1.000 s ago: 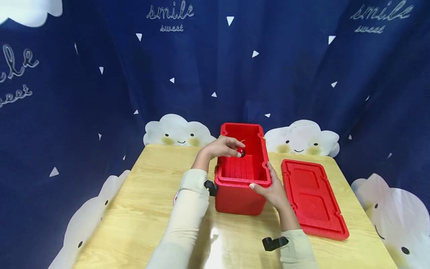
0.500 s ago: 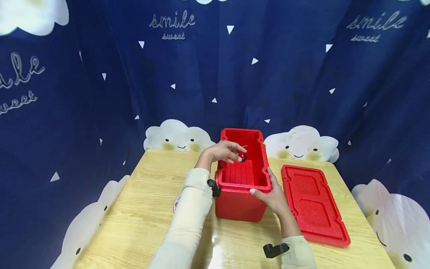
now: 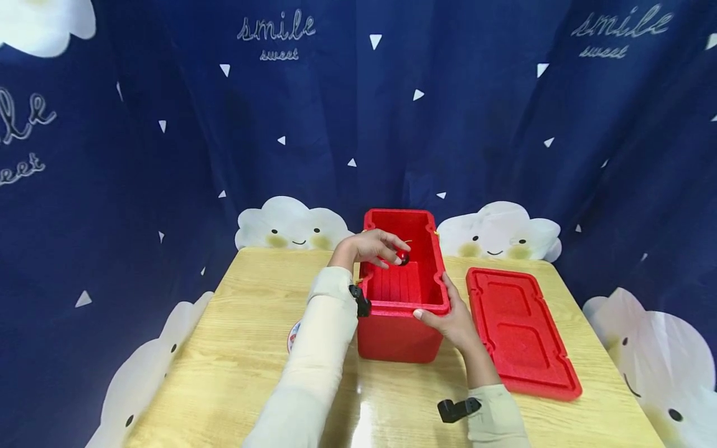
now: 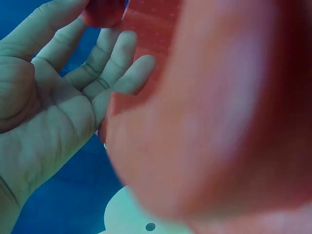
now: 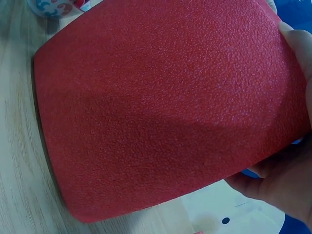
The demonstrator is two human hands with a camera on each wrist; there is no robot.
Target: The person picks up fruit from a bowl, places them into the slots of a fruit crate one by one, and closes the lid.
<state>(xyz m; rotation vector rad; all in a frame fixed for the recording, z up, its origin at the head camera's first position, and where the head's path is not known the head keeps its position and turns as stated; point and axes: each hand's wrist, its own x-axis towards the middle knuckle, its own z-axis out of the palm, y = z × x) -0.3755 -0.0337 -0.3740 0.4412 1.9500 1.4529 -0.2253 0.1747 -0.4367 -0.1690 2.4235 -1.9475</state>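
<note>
My left hand [image 3: 372,247] pinches a dark red cherry [image 3: 403,257] with a thin stem, between thumb and fingertips. It hangs over the opening of a red foam-like box [image 3: 399,336]. The left wrist view has the cherry [image 4: 103,12] cut off at the top edge, the other fingers loosely spread beside the blurred box wall [image 4: 209,146]. My right hand [image 3: 455,316] grips the box's near right corner, thumb on the front and fingers along the right side. In the right wrist view the textured box end [image 5: 165,112] fills most of the frame.
A red lid [image 3: 523,333] lies flat on the wooden table [image 3: 241,348], right of the box. A round patterned container [image 3: 292,336] stands left, mostly hidden behind my left forearm; its colourful side [image 5: 53,7] shows in the right wrist view. Behind hangs a dark blue curtain [image 3: 313,93].
My left forearm has shifted slightly right, and the left hand's other fingers have spread a little. The cherry stays over the box. My right hand keeps its grip; the head view tilts slightly.
</note>
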